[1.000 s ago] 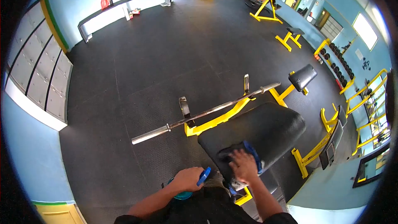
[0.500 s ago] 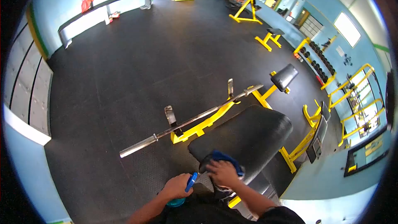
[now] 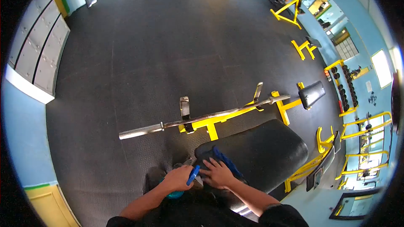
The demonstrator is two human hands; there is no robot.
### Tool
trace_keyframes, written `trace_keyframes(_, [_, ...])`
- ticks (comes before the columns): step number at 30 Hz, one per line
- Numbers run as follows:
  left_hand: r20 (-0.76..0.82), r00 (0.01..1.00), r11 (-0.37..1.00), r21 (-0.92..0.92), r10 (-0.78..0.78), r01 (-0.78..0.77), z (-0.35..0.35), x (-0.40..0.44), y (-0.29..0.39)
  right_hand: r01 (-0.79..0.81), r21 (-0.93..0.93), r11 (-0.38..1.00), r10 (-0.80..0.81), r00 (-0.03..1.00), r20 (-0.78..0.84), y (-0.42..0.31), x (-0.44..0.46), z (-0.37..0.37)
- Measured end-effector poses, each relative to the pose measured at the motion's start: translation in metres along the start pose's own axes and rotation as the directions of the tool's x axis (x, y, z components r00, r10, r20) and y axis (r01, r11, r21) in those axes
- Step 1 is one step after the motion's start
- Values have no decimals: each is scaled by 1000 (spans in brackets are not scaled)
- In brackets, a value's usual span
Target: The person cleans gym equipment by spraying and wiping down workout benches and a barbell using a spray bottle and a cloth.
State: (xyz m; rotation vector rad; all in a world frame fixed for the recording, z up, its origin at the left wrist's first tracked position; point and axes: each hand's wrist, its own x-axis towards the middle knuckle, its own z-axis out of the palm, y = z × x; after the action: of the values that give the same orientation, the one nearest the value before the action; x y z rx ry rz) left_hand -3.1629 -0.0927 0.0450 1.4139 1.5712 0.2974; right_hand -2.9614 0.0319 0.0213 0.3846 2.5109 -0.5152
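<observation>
My left hand (image 3: 179, 178) is wrapped round a bottle with a blue trigger top (image 3: 193, 175); a bit of its teal body shows below the hand. My right hand (image 3: 218, 174) lies with fingers spread on a dark blue cloth (image 3: 227, 162), pressing it on the near left end of the black padded bench (image 3: 263, 145). Beyond the bench, a metal barbell (image 3: 223, 114) without plates rests on the yellow rack's uprights.
Grey lockers (image 3: 42, 42) line the left wall. At the right are a small padded seat (image 3: 312, 94), an inclined bench (image 3: 324, 168), a dumbbell rack (image 3: 345, 86) and yellow frames (image 3: 366, 120). A wall mirror (image 3: 330, 21) hangs behind.
The view has tilted down and turned. My right hand has slid with the cloth toward the bench's near left end, closer to my left hand, which still holds the bottle.
</observation>
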Motion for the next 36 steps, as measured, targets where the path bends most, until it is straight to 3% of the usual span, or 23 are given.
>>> trace_keyframes(1, [2,1000,1000,-26,-17,17,-2,4,-4,16,1,1000,-16,1000,26,9,-3,-10])
trace_keyframes(3, [-17,1000,1000,4,-20,20,-9,9,-2,-214,214,953,188,973,138,32,-6,-31])
trace_keyframes(5, [31,999,999,-18,-37,37,-10,16,-2,-450,206,869,474,877,-79,77,28,-10])
trace_keyframes(7, [124,992,999,-26,-26,29,-14,24,-5,-605,113,788,615,778,-128,99,80,-2])
trace_keyframes(8, [141,989,999,-34,-35,40,-16,29,-8,-651,73,756,653,757,-10,96,106,-7])
trace_keyframes(10, [154,988,1000,-8,9,-8,-11,37,-18,-569,50,821,529,791,306,66,139,-27])
trace_keyframes(12, [80,997,999,-26,21,-19,-3,42,-33,-265,-19,964,266,963,44,28,127,4])
trace_keyframes(13, [77,997,998,-52,-21,25,-13,40,-35,-120,-166,979,114,992,-45,17,111,25])
trace_keyframes(14, [81,995,995,-76,-61,68,-21,36,-37,-113,-20,993,112,993,-21,-3,87,15])
trace_keyframes(16, [10,999,990,-129,-50,51,-34,27,-47,-100,-52,994,104,992,70,1,57,-2])
trace_keyframes(18, [64,992,991,-77,-107,112,-38,18,-66,-399,204,894,377,916,138,19,49,-30])
trace_keyframes(20, [7,997,992,-103,-77,78,-36,12,-86,-561,133,817,573,816,-76,72,75,-8])
trace_keyframes(22, [100,981,981,-81,-169,177,-47,5,-92,-690,-42,723,691,719,75,113,126,-13])
trace_keyframes(24, [145,966,971,-79,-214,227,-52,-2,-98,-697,-121,707,650,572,500,134,180,0])
trace_keyframes(25, [181,953,964,-63,-244,259,-55,-6,-101,-703,-108,703,645,566,514,136,191,22])
trace_keyframes(27, [158,959,965,-74,-237,251,-52,-14,-111,-617,27,787,478,637,605,131,208,41])
trace_keyframes(29, [124,972,973,-90,-200,211,-47,-19,-120,-593,14,805,471,654,592,104,206,21])
trace_keyframes(31, [123,984,987,-74,-131,141,-45,-20,-127,-569,-41,822,500,685,529,84,199,10])
trace_keyframes(32, [122,987,992,-61,-103,111,-48,-20,-125,-460,-60,886,434,778,454,75,191,15])
trace_keyframes(33, [162,981,992,-46,-109,118,-50,-20,-124,-403,-118,908,410,790,455,58,188,6])
trace_keyframes(36, [223,971,996,30,-85,80,-68,-20,-119,-423,-108,900,436,855,280,12,166,5])
